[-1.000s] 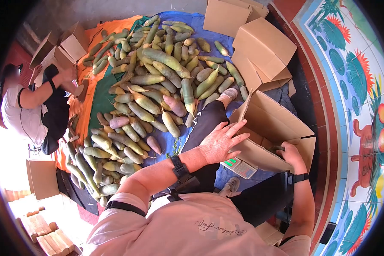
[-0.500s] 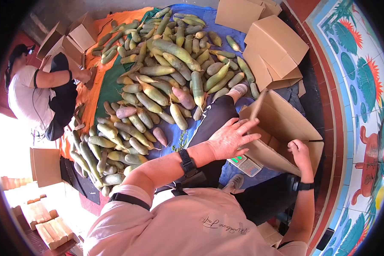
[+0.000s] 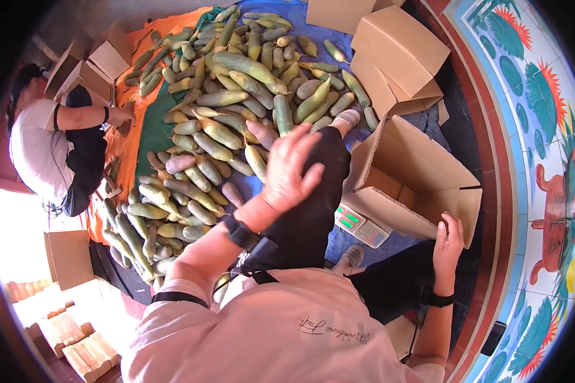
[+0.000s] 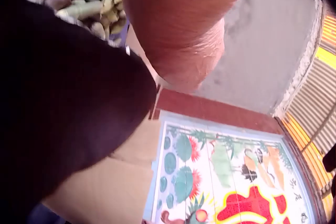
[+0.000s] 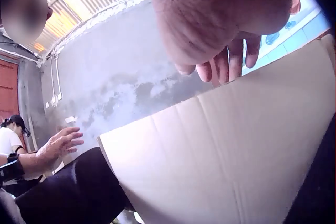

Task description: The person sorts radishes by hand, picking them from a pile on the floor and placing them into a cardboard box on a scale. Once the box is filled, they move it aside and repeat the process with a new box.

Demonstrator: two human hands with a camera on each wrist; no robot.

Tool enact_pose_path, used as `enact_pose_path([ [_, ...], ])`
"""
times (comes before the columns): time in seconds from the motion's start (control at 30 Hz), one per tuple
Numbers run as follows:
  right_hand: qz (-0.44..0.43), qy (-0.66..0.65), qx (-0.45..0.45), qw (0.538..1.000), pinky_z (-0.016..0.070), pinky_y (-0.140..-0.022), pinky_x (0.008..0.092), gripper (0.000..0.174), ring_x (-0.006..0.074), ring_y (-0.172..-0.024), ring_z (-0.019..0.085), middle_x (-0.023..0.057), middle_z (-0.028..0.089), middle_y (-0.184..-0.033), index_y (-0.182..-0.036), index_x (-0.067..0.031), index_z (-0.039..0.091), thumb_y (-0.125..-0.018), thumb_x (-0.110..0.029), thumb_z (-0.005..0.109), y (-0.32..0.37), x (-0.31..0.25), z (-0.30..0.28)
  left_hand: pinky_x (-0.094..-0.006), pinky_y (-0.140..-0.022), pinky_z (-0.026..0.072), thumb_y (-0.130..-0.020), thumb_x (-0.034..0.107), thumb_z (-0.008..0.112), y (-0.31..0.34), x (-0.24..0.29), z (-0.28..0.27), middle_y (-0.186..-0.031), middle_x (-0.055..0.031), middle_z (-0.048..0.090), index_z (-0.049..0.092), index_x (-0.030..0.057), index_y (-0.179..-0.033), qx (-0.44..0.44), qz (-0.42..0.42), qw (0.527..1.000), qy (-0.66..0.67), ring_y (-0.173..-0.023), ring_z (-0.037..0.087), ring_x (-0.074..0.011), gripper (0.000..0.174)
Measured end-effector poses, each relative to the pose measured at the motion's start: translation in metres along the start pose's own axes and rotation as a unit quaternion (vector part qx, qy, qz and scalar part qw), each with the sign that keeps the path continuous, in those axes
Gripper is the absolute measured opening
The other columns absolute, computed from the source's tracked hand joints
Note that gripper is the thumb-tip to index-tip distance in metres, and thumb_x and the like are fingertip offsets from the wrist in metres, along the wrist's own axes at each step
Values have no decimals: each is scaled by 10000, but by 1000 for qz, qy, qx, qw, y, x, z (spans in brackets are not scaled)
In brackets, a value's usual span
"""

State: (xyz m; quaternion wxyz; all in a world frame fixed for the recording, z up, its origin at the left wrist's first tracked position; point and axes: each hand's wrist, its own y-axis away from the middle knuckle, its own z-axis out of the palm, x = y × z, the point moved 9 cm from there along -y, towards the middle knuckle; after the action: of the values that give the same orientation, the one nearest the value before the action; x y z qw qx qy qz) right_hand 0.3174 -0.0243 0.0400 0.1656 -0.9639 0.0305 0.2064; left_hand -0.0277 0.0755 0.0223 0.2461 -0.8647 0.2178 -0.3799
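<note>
My left hand (image 3: 291, 172), fingers spread, hovers over my dark-trousered knee and overlaps the near edge of a heap of green radishes (image 3: 220, 133) in the head view. A tall cardboard box (image 3: 390, 214) stands open at the right, its near inside partly hidden by its wall. At the box's near right rim is my right hand (image 3: 448, 246), fingers loosely extended and holding nothing. The right wrist view shows its fingertips right at the cardboard edge. A digital scale (image 3: 362, 228) with lit green displays shows beside the box's base.
Other cardboard boxes (image 3: 399, 48) stand at the back right beside a tiled wall (image 3: 549, 159). Blue, green and orange sheets lie under the radishes. Another person (image 3: 51, 140) crouches at the left. Wooden blocks (image 3: 89, 357) are stacked at lower left.
My left hand has left the box's flap and swung left toward the radishes. My right hand, inside the box by a dark green end one second ago, has drawn back to the rim.
</note>
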Motion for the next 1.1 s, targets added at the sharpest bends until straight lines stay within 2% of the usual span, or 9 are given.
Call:
enact_pose_path([
  [0.2,-12,92,45,995,382,-923,397,223,320,-1059,504,154,542,-1125,-1052,9,555,-846,-73,522,18,6,-9,-415,-867,420,-785,171,579,84,-138,-11,-1022,-177,576,542,37,-1083,-24,-198,975,-101,-974,533,-352,329],
  [0.3,-34,156,59,985,358,-948,410,271,329,-1100,474,151,519,-1175,-1097,2,536,-836,-72,531,28,9,-12,-417,-875,418,-795,241,571,156,-200,-5,-1023,-170,584,557,49,-1075,-113,-279,949,-99,-986,534,-348,340],
  [0.37,-33,172,58,983,342,-964,416,298,334,-1124,455,155,505,-1198,-1120,2,523,-834,-81,534,34,15,-13,-403,-890,419,-782,315,571,219,-241,10,-1025,-163,596,580,57,-1062,-258,-375,879,-143,-1014,537,-330,381],
  [0.4,-30,189,59,980,326,-979,422,325,340,-1148,437,159,491,-1222,-1143,3,509,-833,-89,538,37,18,-14,-403,-890,419,-782,315,571,231,-241,7,-1025,-163,596,580,57,-1062,-258,-379,877,-143,-1014,537,-330,381],
  [0.5,-23,221,49,974,297,-1007,427,383,347,-1193,400,172,460,-1265,-1198,3,475,-845,-134,531,46,31,-12,-377,-918,419,-775,329,561,286,-251,6,-1084,-149,589,607,74,-1055,-354,-478,785,-173,-1064,533,-295,381],
  [0.63,-31,260,49,964,280,-1018,435,425,340,-1222,376,167,437,-1297,-1246,-2,439,-873,-198,497,54,51,-5,-373,-926,420,-781,309,542,324,-259,2,-1114,-171,571,575,63,-1099,-369,-535,735,-195,-1074,531,-294,403],
  [0.77,-40,284,57,956,262,-1026,443,443,335,-1232,366,158,428,-1311,-1269,-9,422,-887,-227,479,54,52,-2,-401,-907,434,-773,310,554,339,-271,5,-1109,-190,581,576,135,-1147,-351,-534,745,-191,-1046,550,-336,414],
  [0.87,-39,283,56,957,255,-1029,447,443,332,-1236,361,157,429,-1312,-1268,-7,424,-895,-242,467,52,49,0,-371,-936,418,-781,280,538,329,-265,5,-1170,-184,548,505,77,-1217,-339,-549,747,-158,-1099,522,-302,482],
  [1.1,-65,296,39,952,255,-1028,445,459,328,-1236,367,159,438,-1306,-1262,0,429,-913,-297,423,48,46,2,-366,-967,396,-754,240,566,321,-273,18,-1208,-178,534,439,81,-1281,-311,-534,772,-153,-1141,498,-295,565],
])
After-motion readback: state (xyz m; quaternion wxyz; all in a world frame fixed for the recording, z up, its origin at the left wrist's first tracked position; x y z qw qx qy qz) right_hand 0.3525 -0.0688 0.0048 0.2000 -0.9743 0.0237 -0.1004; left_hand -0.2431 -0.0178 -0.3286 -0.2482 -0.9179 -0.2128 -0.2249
